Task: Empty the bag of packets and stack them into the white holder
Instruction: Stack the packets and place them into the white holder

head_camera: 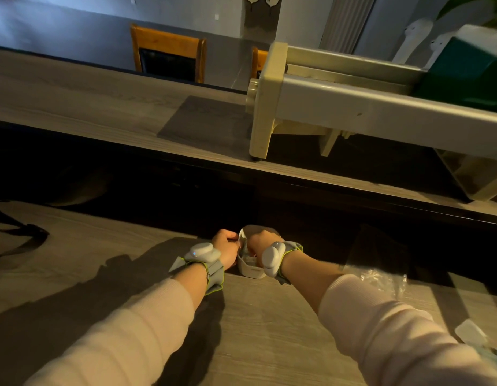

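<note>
Pale pink sleeves (124,335), grey wrist straps (214,275) w/ green trim, white pods (199,250)

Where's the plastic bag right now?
Head view, right side: the plastic bag lies on the table beside the right forearm, right of the white holder.

Left grip (228,246) curled tight, right grip (259,242) knuckles-up, just beside it.

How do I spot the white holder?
Look at the near wooden table, at its far edge. The left hand and right hand meet there at the white holder. Unlike the crinkly clear bag to its right, it is solid white.
</note>
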Motion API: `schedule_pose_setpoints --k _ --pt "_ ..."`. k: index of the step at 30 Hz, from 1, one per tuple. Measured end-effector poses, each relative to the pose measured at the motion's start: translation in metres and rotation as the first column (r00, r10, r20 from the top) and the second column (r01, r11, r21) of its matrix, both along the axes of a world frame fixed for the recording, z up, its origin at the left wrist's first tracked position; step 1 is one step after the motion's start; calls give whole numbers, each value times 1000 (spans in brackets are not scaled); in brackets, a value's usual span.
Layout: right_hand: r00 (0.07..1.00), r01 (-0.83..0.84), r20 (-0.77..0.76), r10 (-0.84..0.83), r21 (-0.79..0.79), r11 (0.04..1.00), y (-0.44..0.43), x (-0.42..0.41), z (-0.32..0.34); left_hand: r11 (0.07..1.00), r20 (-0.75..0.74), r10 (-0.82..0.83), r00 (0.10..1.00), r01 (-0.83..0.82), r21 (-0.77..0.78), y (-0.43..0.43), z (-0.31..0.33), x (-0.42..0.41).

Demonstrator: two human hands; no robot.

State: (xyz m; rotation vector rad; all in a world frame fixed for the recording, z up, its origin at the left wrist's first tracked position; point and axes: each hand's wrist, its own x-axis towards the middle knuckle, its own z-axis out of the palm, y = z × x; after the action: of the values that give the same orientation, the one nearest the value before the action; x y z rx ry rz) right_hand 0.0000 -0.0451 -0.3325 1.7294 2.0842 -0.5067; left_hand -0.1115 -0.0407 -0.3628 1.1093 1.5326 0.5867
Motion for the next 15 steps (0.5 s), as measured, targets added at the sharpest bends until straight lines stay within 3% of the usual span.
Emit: schedule_pose_setpoints --k 3,5,7,9,13,15 --pt "999 27 -27 -26 40 999 -2 6 -5 996 -32 57 998 -54 74 -3 -3 -2" --pt "975 114 -203 -85 135 984 -6 18 4 981 -36 126 991 -120 150 -4 -2 -3" --pt "888 257 -436 -144 212 943 -18 36 22 957 -12 177 984 -170 234 -9 4 -3" --pt "808 373 -563 -174 260 890 -38 60 35 937 39 175 984 -179 301 -20 13 3" --pt "785 503 -528 -324 237 831 -80 115 21 937 91 -34 995 0 348 -48 22 33" --pt "794 530 -455 -403 193 826 -103 137 5 934 44 -173 984 150 324 -64 17 54"
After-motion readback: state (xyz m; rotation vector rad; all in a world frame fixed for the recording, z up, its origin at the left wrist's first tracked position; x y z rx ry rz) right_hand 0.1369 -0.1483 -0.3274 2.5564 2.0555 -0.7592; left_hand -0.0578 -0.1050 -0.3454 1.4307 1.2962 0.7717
